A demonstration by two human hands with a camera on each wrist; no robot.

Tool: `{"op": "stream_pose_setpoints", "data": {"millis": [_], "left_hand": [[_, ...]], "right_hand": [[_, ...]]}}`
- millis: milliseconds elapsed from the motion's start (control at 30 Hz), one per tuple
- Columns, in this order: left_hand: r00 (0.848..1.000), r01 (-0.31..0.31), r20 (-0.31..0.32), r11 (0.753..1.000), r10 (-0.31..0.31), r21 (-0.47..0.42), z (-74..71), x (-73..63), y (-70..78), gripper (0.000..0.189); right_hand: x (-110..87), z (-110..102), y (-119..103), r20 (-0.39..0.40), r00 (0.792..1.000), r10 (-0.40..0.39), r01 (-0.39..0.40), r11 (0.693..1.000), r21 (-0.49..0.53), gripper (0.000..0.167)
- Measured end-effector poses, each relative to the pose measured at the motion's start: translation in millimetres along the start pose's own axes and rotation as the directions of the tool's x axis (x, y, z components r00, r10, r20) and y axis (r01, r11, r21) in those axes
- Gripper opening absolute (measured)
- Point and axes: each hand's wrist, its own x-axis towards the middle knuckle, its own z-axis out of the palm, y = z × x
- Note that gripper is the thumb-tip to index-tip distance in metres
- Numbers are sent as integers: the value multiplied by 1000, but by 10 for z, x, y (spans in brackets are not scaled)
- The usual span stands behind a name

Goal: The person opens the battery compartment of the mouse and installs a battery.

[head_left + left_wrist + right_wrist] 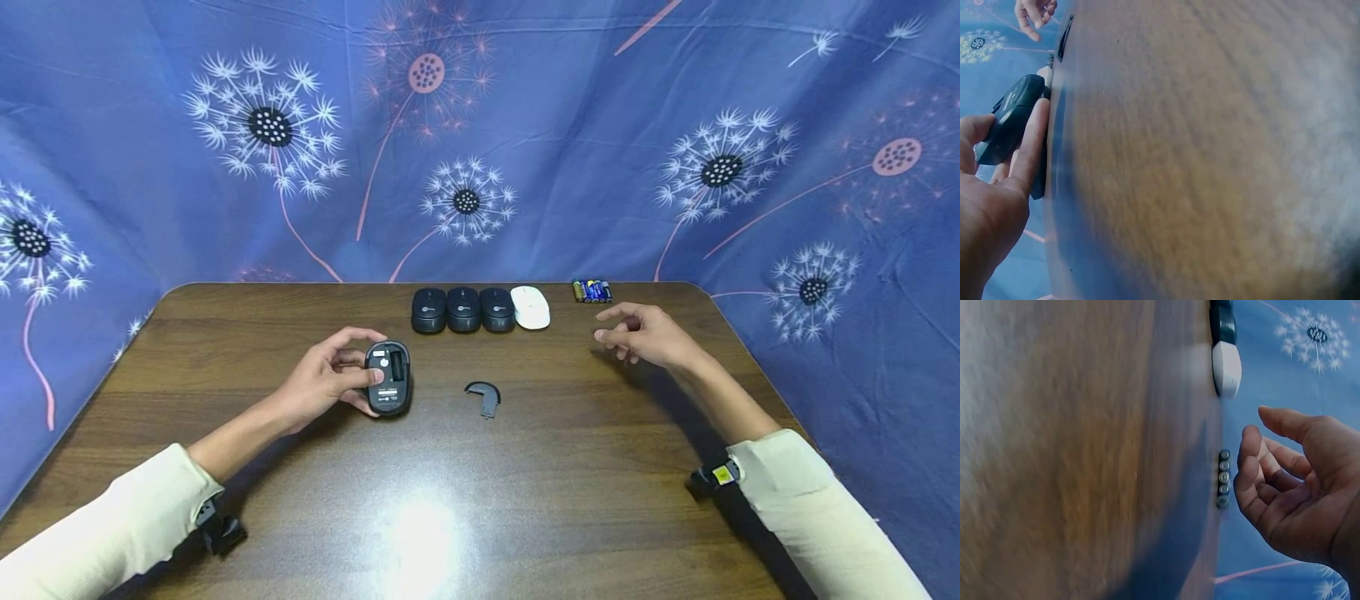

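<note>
Left hand (330, 377) is gripping mouse (390, 392) | probably light, stiff; hold sides | right hand (648, 337) is hovering empty, desk's (585, 492) far-right corner

White mouse (531, 308) beside three black mice (462, 312), brown table (585, 500), blue dandelion-print cloth (570, 183)

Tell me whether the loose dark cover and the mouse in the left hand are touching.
Apart. The head view shows bare tabletop between the cover, which lies by itself, and the mouse gripped by the left hand.
</note>
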Motion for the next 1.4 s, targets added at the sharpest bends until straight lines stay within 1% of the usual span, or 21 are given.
{"op": "stream_pose_setpoints", "data": {"millis": [200, 400, 533, 767, 967, 1167, 1400], "left_hand": [[1000, -14, -5, 1000, 14, -7, 3, -10, 2, 58], [1000, -8, -7, 1000, 8, -1, 2, -22, 16, 59], [1000, 1, -12, 1000, -1, 8, -1, -24, 24, 59], [1000, 6, -13, 1000, -6, 8, -5, -22, 35, 58], [1000, 0, -9, 1000, 0, -3, -10, -22, 37, 56], [1000, 4, -2, 1000, -4, -7, -11, -23, 38, 56], [1000, 10, 10, 1000, -10, -15, -16, -43, 40, 57]], "right_hand": [[53, -126, 115, -16, 1000, 22, -23, 1000, -8, 54], [107, -212, 237, -36, 999, 24, -24, 1000, -13, 56], [183, -250, 320, -54, 998, 12, -12, 1000, -1, 58], [326, -304, 436, -85, 996, 18, -17, 1000, 18, 65], [417, -343, 515, -75, 997, 23, -23, 1000, 3, 68], [504, -380, 605, -64, 997, 32, -32, 999, 13, 71], [638, -436, 710, -75, 996, 47, -47, 999, -7, 71]]}}
